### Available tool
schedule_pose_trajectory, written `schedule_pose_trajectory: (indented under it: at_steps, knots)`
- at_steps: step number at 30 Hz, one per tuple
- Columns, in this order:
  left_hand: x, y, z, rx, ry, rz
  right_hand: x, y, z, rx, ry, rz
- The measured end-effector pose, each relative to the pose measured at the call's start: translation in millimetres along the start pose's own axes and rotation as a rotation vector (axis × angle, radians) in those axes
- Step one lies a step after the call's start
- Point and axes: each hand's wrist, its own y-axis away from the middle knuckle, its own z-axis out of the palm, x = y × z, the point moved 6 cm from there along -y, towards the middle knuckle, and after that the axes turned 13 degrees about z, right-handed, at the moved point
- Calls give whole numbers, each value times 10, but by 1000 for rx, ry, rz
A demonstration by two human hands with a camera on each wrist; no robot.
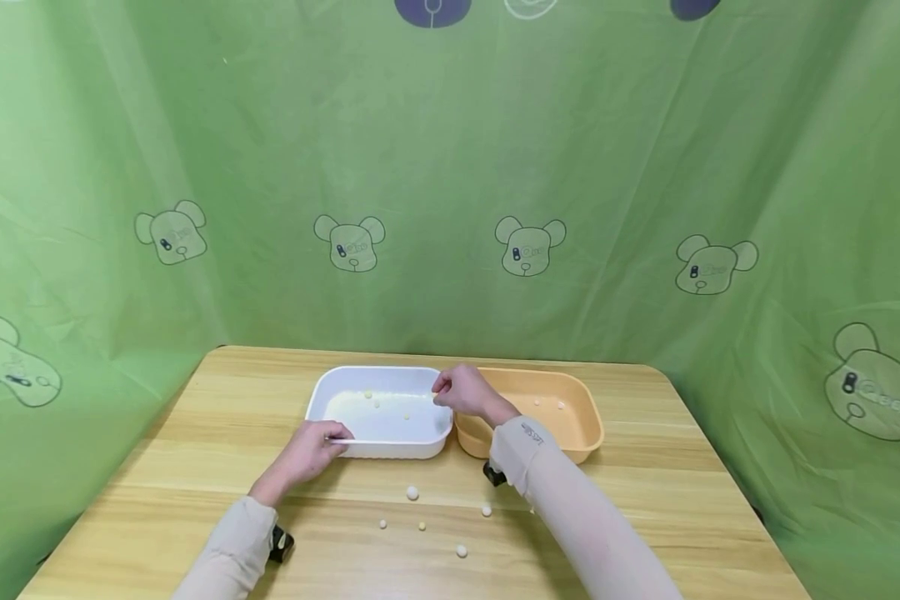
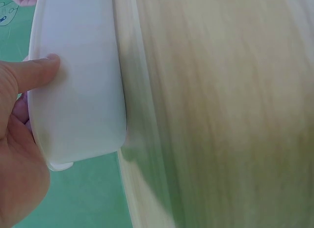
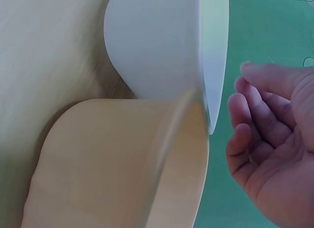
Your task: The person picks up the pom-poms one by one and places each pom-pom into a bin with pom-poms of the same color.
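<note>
A white plastic basin (image 1: 390, 451) stands near the far edge of the table, with several small yellow balls (image 1: 368, 395) inside. My left hand (image 1: 311, 450) grips its near left rim; in the left wrist view the thumb (image 2: 41, 73) lies on the outer wall and the other fingers go behind the rim. Over the right end of this basin hovers my right hand (image 1: 467, 392), fingers bent and thumb close to the index fingertip. Whether a small ball is between those fingertips I cannot tell. To the right is an orange basin (image 1: 588, 417) holding small white balls (image 1: 560, 406).
Loose on the wooden table (image 1: 645, 500) in front of the basins lie several white balls of different sizes, among them a larger white ball (image 1: 412, 493), and a small yellow ball (image 1: 422, 526). A green curtain (image 1: 435, 308) hangs behind the table and along both sides.
</note>
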Motion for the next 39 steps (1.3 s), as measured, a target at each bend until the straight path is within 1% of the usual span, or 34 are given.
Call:
schedule_pose_trajectory:
  at_steps: [3,6,10,17,22,26,28,31,35,39]
  knots:
    - [-12,0,9,-2,-2,-6,24,-19,-24,27,-4,20]
    - [-22,-2,10,0,-11,4,39,-19,-43,37,-10,33]
    - [-23,2,5,5,-18,19,50,-1,-57,31,-16,27]
    - [-5,11,1,5,1,27,11,109,-122,50,-3,-37]
    - [-9,10,-10,-1,-1,18,-44,311,-132,49,8,-110]
    - [-5,6,-18,1,-2,17,-79,536,-72,5,20,-181]
    - [-2,10,-16,1,-5,14,-94,645,-10,-33,51,-220]
    - [-1,16,-9,0,-2,7,-111,798,114,-104,97,-285]
    - [4,12,-10,3,-10,14,-127,965,306,-198,162,-364]
    - [5,5,-7,3,-9,14,-117,1076,488,-265,222,-410]
